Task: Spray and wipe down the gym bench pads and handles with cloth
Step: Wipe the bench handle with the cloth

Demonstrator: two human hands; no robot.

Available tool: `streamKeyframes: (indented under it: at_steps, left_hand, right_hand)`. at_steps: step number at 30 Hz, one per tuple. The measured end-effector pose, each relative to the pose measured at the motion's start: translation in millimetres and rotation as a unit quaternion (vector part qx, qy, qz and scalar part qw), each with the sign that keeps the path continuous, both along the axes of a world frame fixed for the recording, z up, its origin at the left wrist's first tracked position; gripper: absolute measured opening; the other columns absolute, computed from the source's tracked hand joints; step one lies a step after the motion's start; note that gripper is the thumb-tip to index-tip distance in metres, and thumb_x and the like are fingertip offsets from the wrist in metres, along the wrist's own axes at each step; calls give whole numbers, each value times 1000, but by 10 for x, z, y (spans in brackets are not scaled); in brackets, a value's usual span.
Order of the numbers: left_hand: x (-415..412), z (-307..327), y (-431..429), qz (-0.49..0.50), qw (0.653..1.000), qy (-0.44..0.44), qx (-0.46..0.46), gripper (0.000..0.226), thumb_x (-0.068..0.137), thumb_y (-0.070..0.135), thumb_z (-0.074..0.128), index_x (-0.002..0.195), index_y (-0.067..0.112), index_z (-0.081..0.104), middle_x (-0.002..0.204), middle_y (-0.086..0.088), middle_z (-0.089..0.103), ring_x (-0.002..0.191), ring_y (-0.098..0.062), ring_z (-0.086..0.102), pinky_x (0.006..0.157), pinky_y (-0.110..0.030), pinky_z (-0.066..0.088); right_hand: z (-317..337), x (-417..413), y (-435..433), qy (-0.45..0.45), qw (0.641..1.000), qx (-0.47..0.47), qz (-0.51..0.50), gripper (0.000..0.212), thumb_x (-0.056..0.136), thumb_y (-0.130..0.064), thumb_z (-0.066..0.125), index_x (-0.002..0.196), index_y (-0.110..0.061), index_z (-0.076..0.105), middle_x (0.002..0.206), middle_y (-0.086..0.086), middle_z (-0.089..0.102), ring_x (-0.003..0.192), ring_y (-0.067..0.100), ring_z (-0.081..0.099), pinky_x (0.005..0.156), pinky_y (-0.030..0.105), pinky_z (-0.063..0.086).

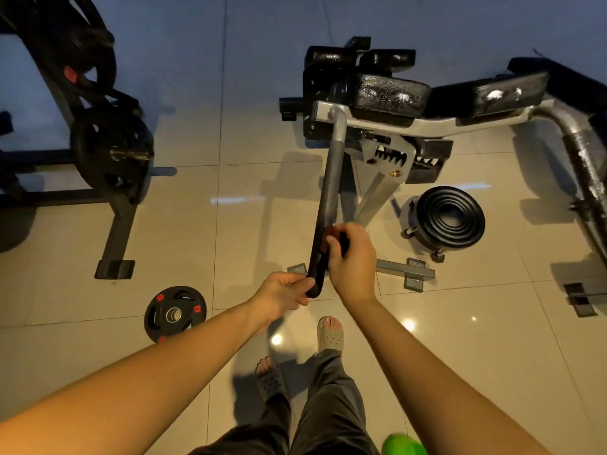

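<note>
The gym bench stands ahead with a black seat pad (382, 91) and a second black pad (486, 91), both speckled with wet spots. A long black-gripped handle (330, 188) runs from the bench frame down toward me. My left hand (284, 292) grips the handle's near end. My right hand (351, 257) holds a dark cloth with a reddish patch (331, 238) against the handle just above the left hand. A bright green object (404, 445) shows at the bottom edge, mostly cut off.
A weight rack with plates (108, 152) stands at the left. A small plate with red marks (175, 313) lies on the tiled floor near my feet. A round black ribbed disc (448, 218) sits right of the bench; a metal base bar (405, 272) lies below it.
</note>
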State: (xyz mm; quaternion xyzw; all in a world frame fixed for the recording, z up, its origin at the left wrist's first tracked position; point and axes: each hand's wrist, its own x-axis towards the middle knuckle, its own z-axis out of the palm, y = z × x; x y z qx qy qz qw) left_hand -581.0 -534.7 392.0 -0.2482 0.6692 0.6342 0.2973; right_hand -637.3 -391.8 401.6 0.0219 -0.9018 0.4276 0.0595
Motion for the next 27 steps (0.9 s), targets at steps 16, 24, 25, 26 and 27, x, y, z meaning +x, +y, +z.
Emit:
streamKeyframes:
  at_steps: [16,24,25,26,27]
  left_hand:
    - [-42,-147,-88,-69,996,30,-38,16,100,20,66,103,10,78,91,-4,73,76,-11,60,70,-14,49]
    - [-34,-150,-95,-65,997,16,-34,15,99,24,67,106,19,79,83,6,74,81,-10,63,89,-25,53]
    - [-31,-143,-99,-63,997,16,-32,13,99,24,67,103,22,79,82,6,74,82,-11,63,92,-28,53]
    - [-33,-140,-106,-64,997,16,-32,12,99,24,67,102,24,79,84,5,75,83,-12,63,95,-31,53]
    - [-36,-130,-111,-68,997,16,-32,12,99,24,67,102,24,79,87,2,76,85,-13,64,96,-32,53]
  right_hand:
    - [108,-203,24,45,989,113,86,17,93,-12,66,108,-17,72,97,0,54,92,18,53,75,30,47]
    - [513,-1415,-91,82,979,173,76,21,99,-21,57,112,-16,72,104,8,55,100,26,54,77,37,50]
    - [546,-1569,-131,64,978,188,68,22,100,-23,55,115,-17,71,109,8,55,105,27,53,81,38,50]
    - [550,-1627,-153,56,976,201,64,23,101,-24,55,117,-18,70,111,8,54,107,26,52,83,38,50]
    - [532,-1605,-160,53,976,202,59,22,101,-24,55,117,-18,70,111,7,53,106,26,52,85,39,51]
